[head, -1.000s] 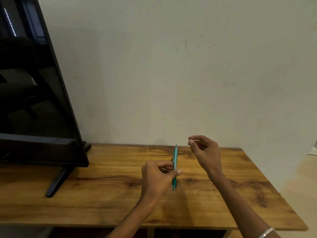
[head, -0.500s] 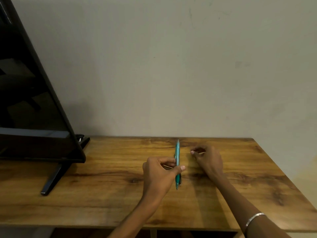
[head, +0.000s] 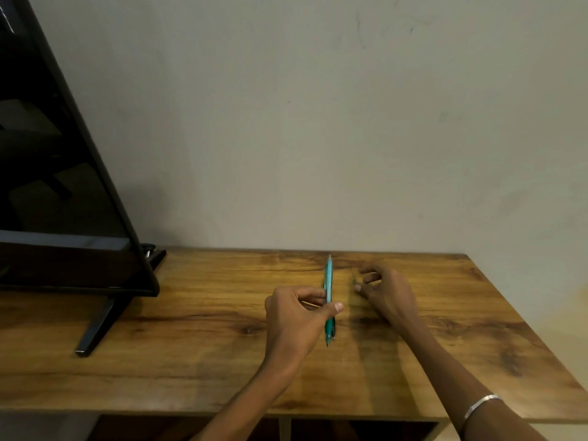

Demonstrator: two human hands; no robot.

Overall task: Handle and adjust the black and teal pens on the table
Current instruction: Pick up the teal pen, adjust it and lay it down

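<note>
One teal pen, pinched by left hand, points away, lengthwise.

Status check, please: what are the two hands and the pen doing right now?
Left hand pinches teal pen, upright above wooden table. Right hand beside it, fingers loosely curled, nothing visibly held. Nothing in the way.

the left hand is raised over the tabletop, thumb and curled fingers pinching the teal pen at mid-barrel, forearm running back toward the near edge. the right hand sits just right of the pen, fingers loosely curled, holding nothing visible, a bangle on its wrist.
</note>
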